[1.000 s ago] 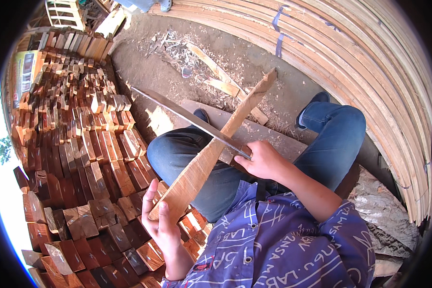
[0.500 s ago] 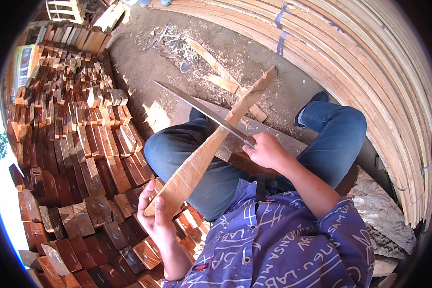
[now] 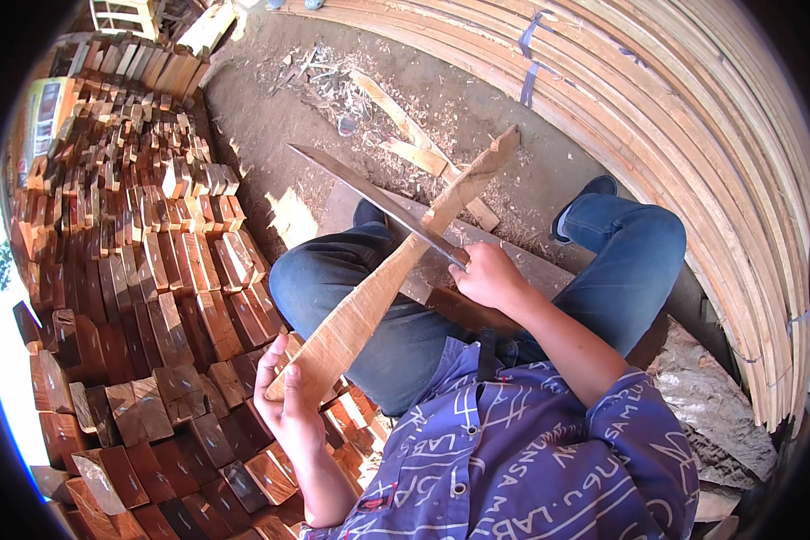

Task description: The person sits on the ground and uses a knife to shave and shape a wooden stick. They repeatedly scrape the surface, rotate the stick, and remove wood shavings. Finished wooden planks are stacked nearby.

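Note:
My left hand (image 3: 288,400) grips the wide near end of a long tapered wooden slat (image 3: 382,283) that slants up and to the right over my knees. The slat's narrow tip reaches out above the dirt floor. My right hand (image 3: 488,277) is closed on the handle of a long machete-like blade (image 3: 369,193). The blade points up and to the left and crosses the slat near its middle, its edge lying against the wood. I am seated, with blue jeans under both tools.
Rows of short reddish wood blocks (image 3: 144,270) are stacked on my left, close to my left hand. Bundled long pale planks (image 3: 693,135) curve along the right side. Wood chips and offcuts (image 3: 396,108) lie on the dirt floor ahead.
The blade has slid along the slat while my right hand shifted slightly. The slat stays held at the same slant by my left hand.

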A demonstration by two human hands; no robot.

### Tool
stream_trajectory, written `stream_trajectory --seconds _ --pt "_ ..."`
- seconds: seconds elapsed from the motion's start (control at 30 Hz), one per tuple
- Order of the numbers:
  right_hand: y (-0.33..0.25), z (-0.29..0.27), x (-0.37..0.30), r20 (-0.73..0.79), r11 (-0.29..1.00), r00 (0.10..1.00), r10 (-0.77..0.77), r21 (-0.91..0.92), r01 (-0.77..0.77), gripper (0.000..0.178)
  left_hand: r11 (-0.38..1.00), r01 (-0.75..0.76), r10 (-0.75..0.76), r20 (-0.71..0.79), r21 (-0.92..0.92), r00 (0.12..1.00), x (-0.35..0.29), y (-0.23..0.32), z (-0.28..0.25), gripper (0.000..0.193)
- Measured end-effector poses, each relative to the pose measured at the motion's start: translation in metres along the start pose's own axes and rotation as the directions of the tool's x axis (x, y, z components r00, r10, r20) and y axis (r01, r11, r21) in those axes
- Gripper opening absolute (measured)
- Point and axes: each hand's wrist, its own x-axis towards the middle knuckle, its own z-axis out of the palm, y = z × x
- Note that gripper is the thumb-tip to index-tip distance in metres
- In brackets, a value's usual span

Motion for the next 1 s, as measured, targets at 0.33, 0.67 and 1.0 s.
stream_trajectory --seconds 0.33,0.67,1.0 --pt "0.065 0.008 0.017 -0.021 0.988 0.990 0.138 -0.068 -0.139 0.028 0.997 0.061 -0.059 0.045 -0.039 0.997 0.000 0.008 -0.002 0.038" --pt "-0.015 0.004 -0.021 0.086 0.980 0.987 -0.134 -0.138 0.145 0.030 0.998 -0.037 0.036 0.022 0.054 0.999 0.013 -0.003 -0.010 0.040" --pt "0.202 -0.021 0.053 -0.232 0.753 0.732 0.641 0.372 -0.542 0.022 0.968 -0.150 0.145 0.037 0.199 0.989 0.001 0.011 0.010 0.038"
